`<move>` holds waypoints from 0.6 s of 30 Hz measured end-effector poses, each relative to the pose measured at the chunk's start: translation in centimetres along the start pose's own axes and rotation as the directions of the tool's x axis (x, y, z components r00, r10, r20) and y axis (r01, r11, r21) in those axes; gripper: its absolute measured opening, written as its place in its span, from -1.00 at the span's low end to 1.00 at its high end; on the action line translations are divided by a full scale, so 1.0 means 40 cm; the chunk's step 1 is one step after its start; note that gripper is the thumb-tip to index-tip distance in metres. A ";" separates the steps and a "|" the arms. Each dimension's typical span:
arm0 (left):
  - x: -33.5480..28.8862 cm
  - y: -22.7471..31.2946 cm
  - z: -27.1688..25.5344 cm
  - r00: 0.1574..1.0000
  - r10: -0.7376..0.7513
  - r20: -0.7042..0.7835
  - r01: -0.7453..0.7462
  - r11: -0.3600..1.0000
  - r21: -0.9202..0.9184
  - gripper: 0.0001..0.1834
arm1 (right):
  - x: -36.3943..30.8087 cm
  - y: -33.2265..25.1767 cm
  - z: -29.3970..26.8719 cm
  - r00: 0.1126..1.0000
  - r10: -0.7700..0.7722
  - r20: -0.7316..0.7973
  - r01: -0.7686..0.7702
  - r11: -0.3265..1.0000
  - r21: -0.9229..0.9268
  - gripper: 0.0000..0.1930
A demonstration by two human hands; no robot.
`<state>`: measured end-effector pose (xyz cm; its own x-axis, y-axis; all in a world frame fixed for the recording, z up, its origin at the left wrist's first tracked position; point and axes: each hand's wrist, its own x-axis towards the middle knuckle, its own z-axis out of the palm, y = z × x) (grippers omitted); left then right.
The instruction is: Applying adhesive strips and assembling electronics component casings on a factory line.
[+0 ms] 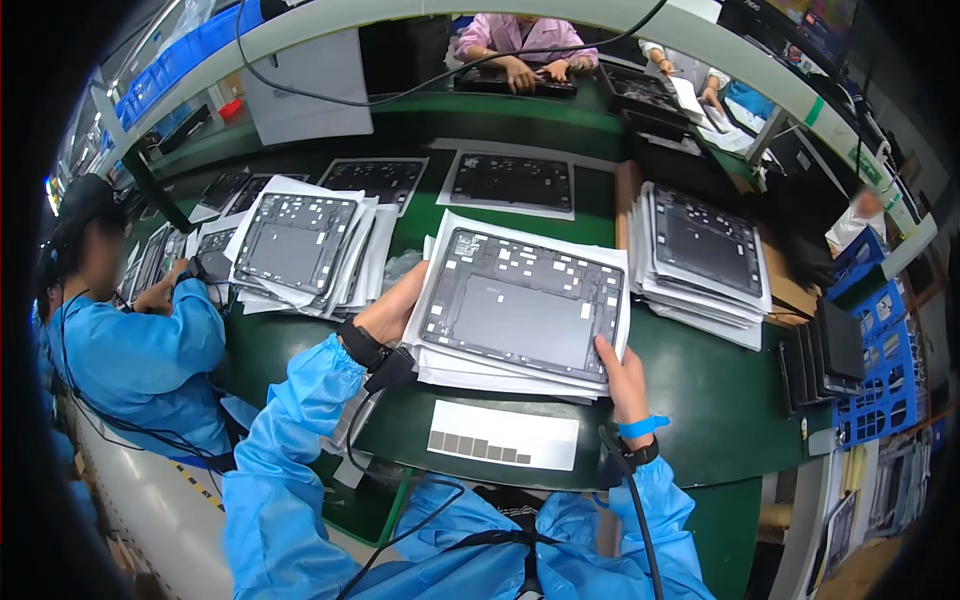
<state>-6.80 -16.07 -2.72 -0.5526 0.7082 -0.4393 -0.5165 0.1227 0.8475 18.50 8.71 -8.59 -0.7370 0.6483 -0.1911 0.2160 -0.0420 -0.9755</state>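
Both of my hands hold a stack of dark grey tablet housings [520, 312] layered with white sheets, in front of me above the green bench. The top housing carries many small white patches along its frame and has a wide plain panel in its middle. My left hand [398, 303] grips the stack's left edge, its fingers partly hidden beneath. At the lower right corner, my right hand [625, 380] is closed round the edge with the thumb on top. Below the stack lies a white card [545, 437] with a row of grey squares.
Stacks of housings stand on the left [290, 245] and right [705, 245]. Single housings on white sheets [512, 183] lie behind. Blue racks [880, 350] hold dark panels at right. A co-worker in blue [150, 350] sits at left; others work across the bench. Cables hang from my wrists.
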 end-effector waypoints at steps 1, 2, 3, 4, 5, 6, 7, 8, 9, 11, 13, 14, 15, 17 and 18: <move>-0.028 0.001 -0.011 1.000 -0.011 -0.013 0.011 1.000 -0.001 -0.39 | -0.002 -0.008 0.003 1.000 0.013 0.010 -0.013 1.000 0.004 -0.43; -0.057 -0.007 -0.023 0.995 0.063 -0.079 -0.062 0.998 0.017 -0.37 | -0.012 -0.022 -0.005 0.996 -0.042 -0.079 0.026 0.982 -0.189 -0.43; -0.090 -0.019 -0.018 0.982 0.130 -0.134 -0.126 0.991 0.037 -0.34 | -0.027 -0.036 -0.028 0.981 -0.108 -0.161 0.039 0.923 -0.382 -0.44; -0.152 -0.028 0.013 0.933 0.165 -0.319 -0.153 0.986 0.063 -0.28 | -0.038 -0.034 -0.067 0.954 -0.187 -0.233 0.082 0.914 -0.397 -0.46; -0.213 -0.045 0.049 0.813 0.431 -0.392 -0.326 0.894 0.306 -0.32 | -0.059 -0.033 -0.107 0.917 -0.260 -0.303 0.116 0.900 -0.420 -0.48; -0.278 -0.063 0.078 0.779 0.564 -0.276 -0.409 0.789 0.458 -0.33 | -0.098 -0.049 -0.145 0.871 -0.321 -0.372 0.198 0.923 -0.331 -0.51; -0.339 -0.089 0.097 0.724 0.676 -0.140 -0.490 0.646 0.586 -0.33 | -0.134 -0.072 -0.170 0.816 -0.374 -0.440 0.295 0.925 -0.239 -0.52; -0.387 -0.139 0.102 0.781 0.623 0.043 -0.446 0.508 0.737 -0.37 | -0.180 -0.082 -0.188 0.805 -0.378 -0.457 0.328 0.926 -0.188 -0.52; -0.432 -0.179 0.104 0.825 0.524 0.209 -0.421 0.324 0.847 -0.40 | -0.211 -0.086 -0.195 0.793 -0.384 -0.473 0.369 0.920 -0.130 -0.49; -0.439 -0.255 0.174 0.857 0.380 0.349 -0.377 -0.001 0.926 -0.43 | -0.246 -0.071 -0.177 0.694 -0.459 -0.554 0.432 0.882 -0.188 -0.44; -0.416 -0.357 0.198 0.869 0.351 0.350 -0.365 -0.024 0.931 -0.44 | -0.311 -0.059 -0.196 0.890 -0.196 -0.412 0.165 0.980 -0.109 -0.41; -0.407 -0.392 0.205 0.875 0.333 0.352 -0.353 -0.058 0.934 -0.44 | -0.319 -0.055 -0.162 0.886 -0.099 -0.454 0.075 0.995 -0.069 -0.42; -0.406 -0.400 0.216 0.877 0.326 0.353 -0.356 -0.052 0.933 -0.44 | -0.341 -0.045 -0.143 0.938 -0.042 -0.344 0.018 0.997 -0.075 -0.52; -0.397 -0.409 0.239 0.877 0.367 0.311 -0.322 -0.031 0.946 -0.40 | -0.357 -0.012 -0.112 0.999 0.030 0.026 -0.032 0.997 0.075 -0.86; -0.399 -0.397 0.251 0.856 0.412 0.312 -0.312 -0.071 0.948 -0.42 | -0.366 -0.007 -0.082 0.995 0.042 0.094 -0.054 0.989 0.135 -0.90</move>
<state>16.77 -22.33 -6.17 -0.4816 0.8739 0.0663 0.8285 0.4293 0.3596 31.31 1.73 -5.15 -0.7845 0.5714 -0.2411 0.1674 -0.1792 -0.9695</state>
